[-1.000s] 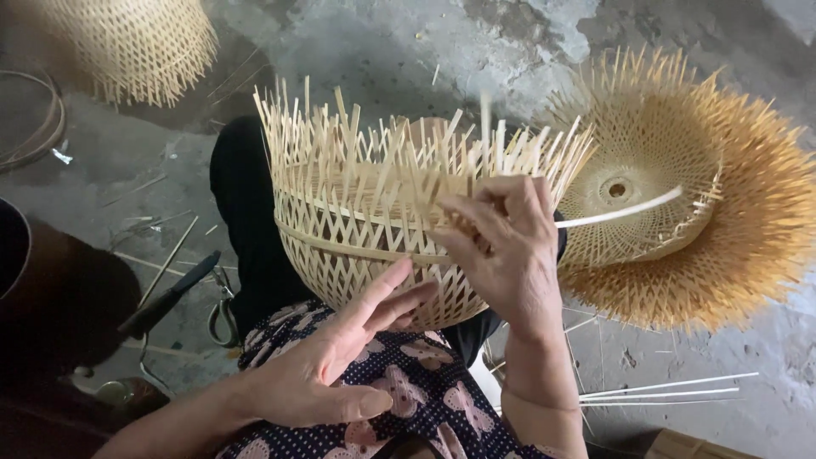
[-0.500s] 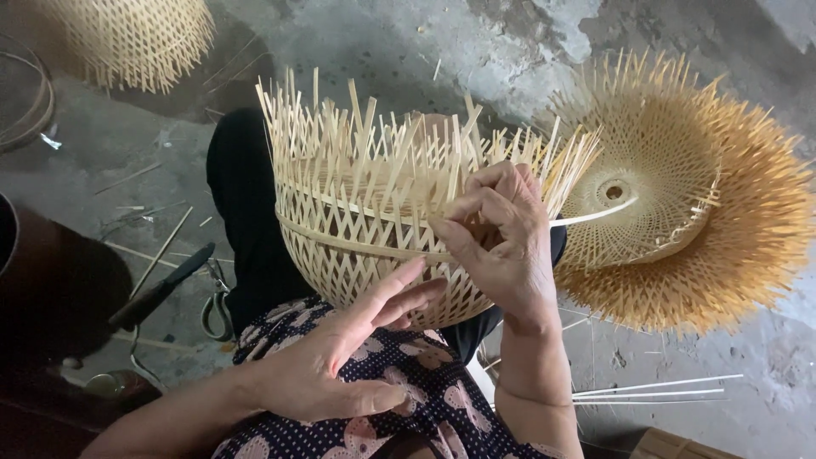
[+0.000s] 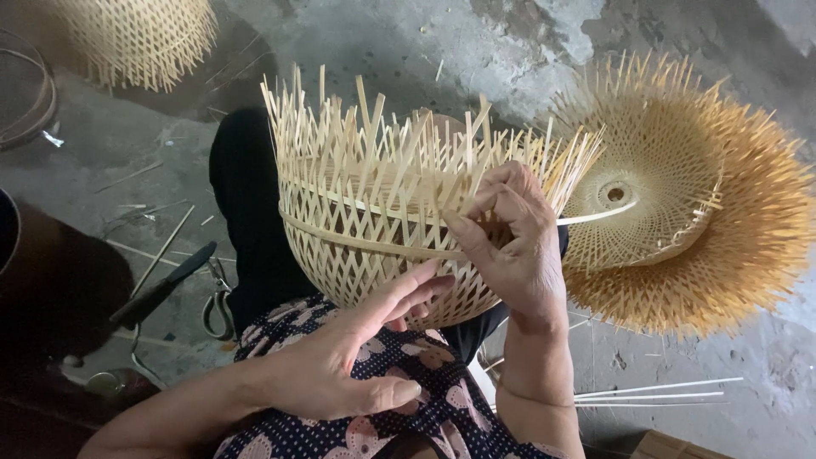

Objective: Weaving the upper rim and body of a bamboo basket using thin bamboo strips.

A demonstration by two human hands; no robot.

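**Two hands on a half-woven bamboo basket**

Two bare hands work a pale bamboo basket (image 3: 382, 229) resting on the person's lap, its loose strip ends bristling upward. The right hand (image 3: 510, 246) pinches a thin bamboo strip (image 3: 595, 215) at the basket's rim, fingers closed on it; the strip runs out to the right. The left hand (image 3: 340, 365) lies open, fingertips pressed flat against the basket's lower wall, gripping nothing. Just beside the basket on the right sits a flared woven piece (image 3: 697, 195) on the concrete floor (image 3: 510, 51). Scissors (image 3: 217, 302) lie left of the knee.
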